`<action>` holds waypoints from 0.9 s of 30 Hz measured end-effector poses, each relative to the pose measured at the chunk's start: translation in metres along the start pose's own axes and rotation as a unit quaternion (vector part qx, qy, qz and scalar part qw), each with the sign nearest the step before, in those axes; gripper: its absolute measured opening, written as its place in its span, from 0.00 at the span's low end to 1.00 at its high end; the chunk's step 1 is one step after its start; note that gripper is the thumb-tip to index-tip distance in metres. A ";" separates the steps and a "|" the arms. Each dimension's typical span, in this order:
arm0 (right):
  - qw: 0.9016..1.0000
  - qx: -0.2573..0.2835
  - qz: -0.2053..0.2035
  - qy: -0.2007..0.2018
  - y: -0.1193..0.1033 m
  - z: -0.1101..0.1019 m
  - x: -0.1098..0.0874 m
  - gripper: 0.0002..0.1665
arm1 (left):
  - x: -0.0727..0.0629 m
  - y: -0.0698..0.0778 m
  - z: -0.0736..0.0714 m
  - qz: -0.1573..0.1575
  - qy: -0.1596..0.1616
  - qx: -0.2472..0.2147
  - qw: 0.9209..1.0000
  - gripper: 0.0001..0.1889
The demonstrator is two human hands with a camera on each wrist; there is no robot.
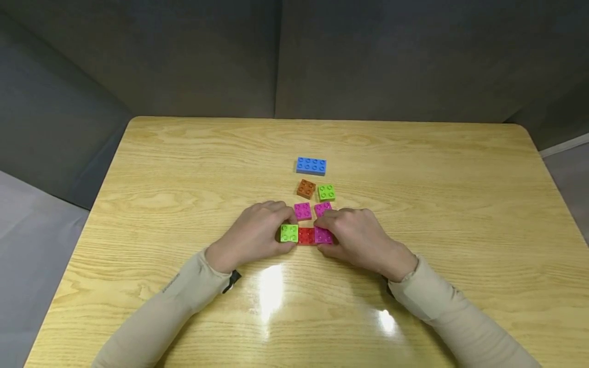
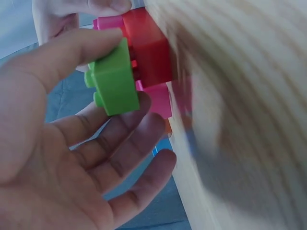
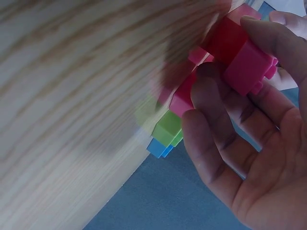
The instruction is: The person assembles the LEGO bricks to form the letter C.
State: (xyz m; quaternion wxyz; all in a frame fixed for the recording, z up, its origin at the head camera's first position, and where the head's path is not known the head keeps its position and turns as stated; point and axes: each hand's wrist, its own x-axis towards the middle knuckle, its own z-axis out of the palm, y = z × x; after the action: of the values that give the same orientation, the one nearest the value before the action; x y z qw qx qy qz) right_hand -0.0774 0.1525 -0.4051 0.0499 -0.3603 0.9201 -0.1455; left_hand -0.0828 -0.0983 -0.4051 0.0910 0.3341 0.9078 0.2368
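Note:
My left hand (image 1: 257, 230) pinches a lime green brick (image 2: 115, 79) between thumb and fingers. The brick sits over the left end of a red brick (image 1: 306, 235), with red studs showing in a narrow gap between them in the left wrist view. Opposite, my right hand (image 1: 356, 237) pinches a magenta brick (image 3: 247, 69) at the red brick's right end. Only the red brick's middle studs show from above. Just beyond lie two more magenta bricks, the left one (image 1: 302, 211) in plain sight, the right one (image 1: 323, 208) partly covered by my right hand.
Farther back on the wooden table (image 1: 184, 168) are a brown brick (image 1: 306, 188), a second lime green brick (image 1: 326, 192) and a longer blue brick (image 1: 311, 165). Dark grey partitions (image 1: 368, 61) stand behind the table's far edge.

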 end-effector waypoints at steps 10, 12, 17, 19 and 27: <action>1.000 -0.001 0.001 -0.003 0.000 0.000 0.002 0.23 | -0.002 -0.002 0.005 0.019 0.016 0.016 1.000 0.22; 1.000 0.000 0.002 -0.004 0.000 0.000 0.002 0.23 | -0.002 -0.002 0.005 0.019 0.016 0.020 0.999 0.22; 1.000 0.002 0.002 -0.003 0.000 0.001 0.002 0.23 | 0.000 -0.001 0.005 0.015 0.011 0.027 0.999 0.23; 1.000 0.003 0.002 -0.002 0.000 0.001 0.001 0.23 | 0.001 0.000 0.005 0.012 0.008 0.029 0.999 0.23; 1.000 0.002 0.003 0.000 0.000 0.001 0.001 0.22 | 0.003 -0.001 0.007 0.023 0.017 0.031 0.999 0.22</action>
State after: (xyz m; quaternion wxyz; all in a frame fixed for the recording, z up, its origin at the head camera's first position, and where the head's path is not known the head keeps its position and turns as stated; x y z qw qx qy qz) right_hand -0.0783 0.1520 -0.4059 0.0509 -0.3574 0.9209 -0.1472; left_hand -0.0833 -0.0950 -0.4120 0.0597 0.3539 0.9081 0.2160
